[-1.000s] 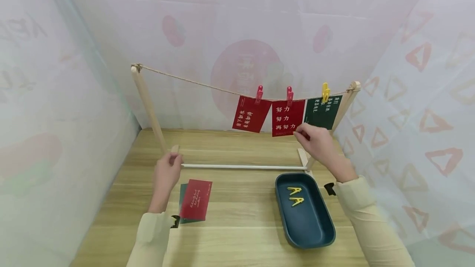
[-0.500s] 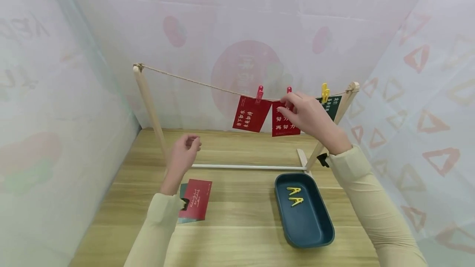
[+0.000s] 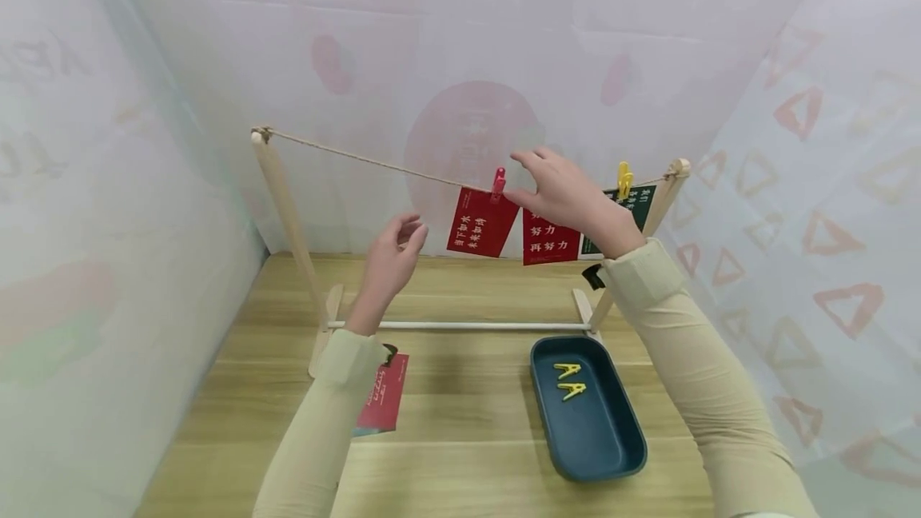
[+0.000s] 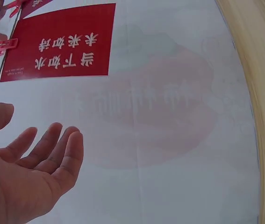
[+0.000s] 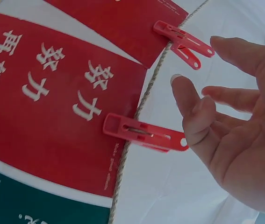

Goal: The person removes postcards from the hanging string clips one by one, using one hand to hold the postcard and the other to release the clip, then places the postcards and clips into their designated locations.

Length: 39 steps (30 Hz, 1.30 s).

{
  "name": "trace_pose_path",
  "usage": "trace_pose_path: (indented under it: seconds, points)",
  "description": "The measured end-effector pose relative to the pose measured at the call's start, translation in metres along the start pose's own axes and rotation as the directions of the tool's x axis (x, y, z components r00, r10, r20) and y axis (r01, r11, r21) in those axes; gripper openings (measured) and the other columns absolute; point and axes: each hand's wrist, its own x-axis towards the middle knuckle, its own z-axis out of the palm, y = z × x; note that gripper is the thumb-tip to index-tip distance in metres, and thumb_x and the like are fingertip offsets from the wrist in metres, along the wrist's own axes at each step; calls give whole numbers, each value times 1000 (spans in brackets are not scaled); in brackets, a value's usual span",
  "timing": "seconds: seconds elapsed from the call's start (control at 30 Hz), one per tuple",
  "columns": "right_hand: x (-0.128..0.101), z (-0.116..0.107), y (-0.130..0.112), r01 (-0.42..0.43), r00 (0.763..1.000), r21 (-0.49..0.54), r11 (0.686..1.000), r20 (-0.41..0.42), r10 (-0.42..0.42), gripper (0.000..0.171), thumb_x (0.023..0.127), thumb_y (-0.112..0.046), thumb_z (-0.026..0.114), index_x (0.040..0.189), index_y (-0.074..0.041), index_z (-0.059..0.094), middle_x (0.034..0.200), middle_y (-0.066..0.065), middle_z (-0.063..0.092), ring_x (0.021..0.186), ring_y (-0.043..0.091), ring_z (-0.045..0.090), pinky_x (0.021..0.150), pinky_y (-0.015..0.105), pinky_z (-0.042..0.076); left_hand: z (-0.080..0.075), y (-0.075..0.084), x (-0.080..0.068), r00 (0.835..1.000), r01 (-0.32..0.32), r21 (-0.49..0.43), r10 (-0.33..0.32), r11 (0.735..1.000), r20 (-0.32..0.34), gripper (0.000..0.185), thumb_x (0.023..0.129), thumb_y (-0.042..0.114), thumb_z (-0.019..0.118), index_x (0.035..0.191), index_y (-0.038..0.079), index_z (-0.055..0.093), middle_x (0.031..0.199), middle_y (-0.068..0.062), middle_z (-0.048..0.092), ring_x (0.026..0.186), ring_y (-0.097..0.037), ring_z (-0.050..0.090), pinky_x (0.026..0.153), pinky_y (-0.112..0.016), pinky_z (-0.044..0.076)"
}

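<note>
A string runs between two wooden posts. Three cards hang from it: a red card under a red clip, a middle red card, and a green card under a yellow clip. My right hand is up at the string between the red cards, fingers spread and holding nothing. In the right wrist view my right hand is just beside the middle card's red clip. My left hand hovers empty, left of the first red card, palm open.
A dark blue tray at the front right holds two yellow clips. A red card over a green one lies on the wooden table under my left forearm. The stand's white base rail crosses the table; sheeted walls close in all round.
My right hand rose from the middle red card's lower corner to the string at its clip. My left hand lifted off the stand's base rail into the air near the left red card.
</note>
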Motion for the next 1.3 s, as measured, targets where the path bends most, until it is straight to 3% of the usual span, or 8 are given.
trace_pose_path:
  seconds: [0.2,0.5,0.73,1.0,1.3]
  points:
    - [15,-6,-9,-19,997,-1,1000,77,19,68,94,-34,64,149,-5,37,144,19,50,131,34,48,110,50,40,20,13,18,999,-11,-57,13,998,48,49,100,34,55,142,9,47,140,-18,56,129,-32,54,104,-45,47]
    - [35,-7,-17,4,991,16,1000,132,-6,45,95,-31,63,132,-5,58,130,18,62,119,33,59,100,47,48,35,23,24,997,31,-87,-25,996,75,50,101,34,54,143,10,47,142,-15,55,131,-29,53,106,-43,46]
    - [35,-8,-18,9,992,26,1000,129,-13,32,95,-27,64,118,-6,65,118,15,68,108,30,64,93,44,52,42,23,24,999,-9,-117,14,993,42,33,101,24,54,129,8,59,119,-14,67,109,-26,64,95,-41,53]
    - [36,-5,-13,42,991,59,997,127,-49,25,94,-25,66,113,-9,68,106,7,73,95,23,67,83,38,53,39,17,23,998,-55,-70,55,996,-11,22,101,21,55,105,3,67,92,-14,66,82,-21,57,72,-30,48]
    - [37,-5,-13,136,987,77,988,78,-142,15,94,-25,67,99,-13,73,90,3,76,76,19,62,70,31,49,37,17,21,997,-59,-83,55,995,-54,25,101,24,55,105,5,69,92,-13,68,78,-17,55,67,-25,44]
